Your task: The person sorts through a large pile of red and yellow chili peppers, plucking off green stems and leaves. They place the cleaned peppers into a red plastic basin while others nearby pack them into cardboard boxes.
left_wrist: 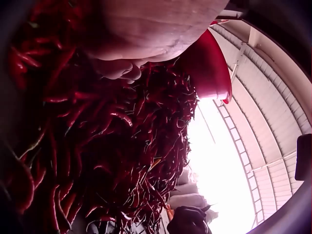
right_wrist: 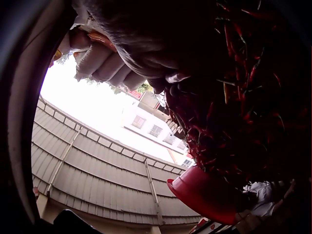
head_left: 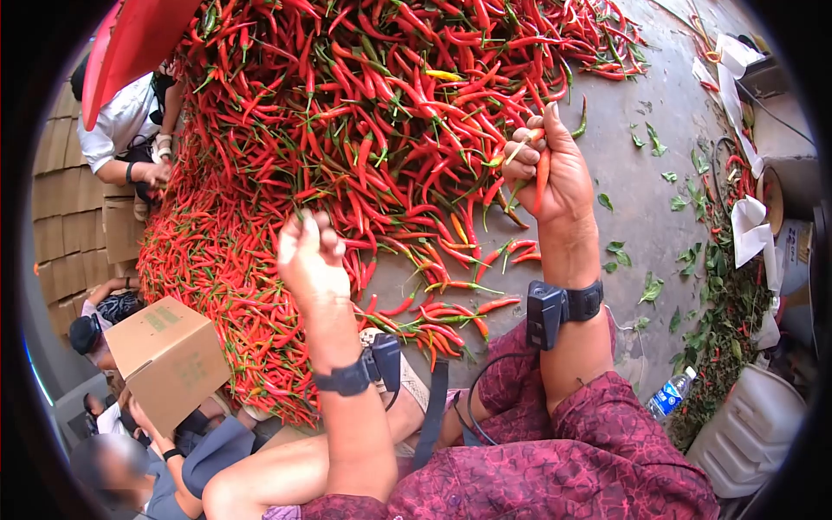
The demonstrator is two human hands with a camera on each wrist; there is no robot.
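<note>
In the head view my right hand is raised over the grey floor at the pile's right edge. It grips red chili peppers, one of them an orange-red chili pepper lying along the palm, with a pale stem showing between the fingers. My left hand is over the near side of a big heap of red chili peppers, its fingers curled and its fingertips right by a green stem; I cannot tell whether it pinches one. The left wrist view shows the underside of the left hand above dark red chilies.
A red plastic tub juts in at upper left. On the left, people sit beside the heap, near a cardboard box and stacked cartons. Scattered leaves, a water bottle and a white plastic stool are at right.
</note>
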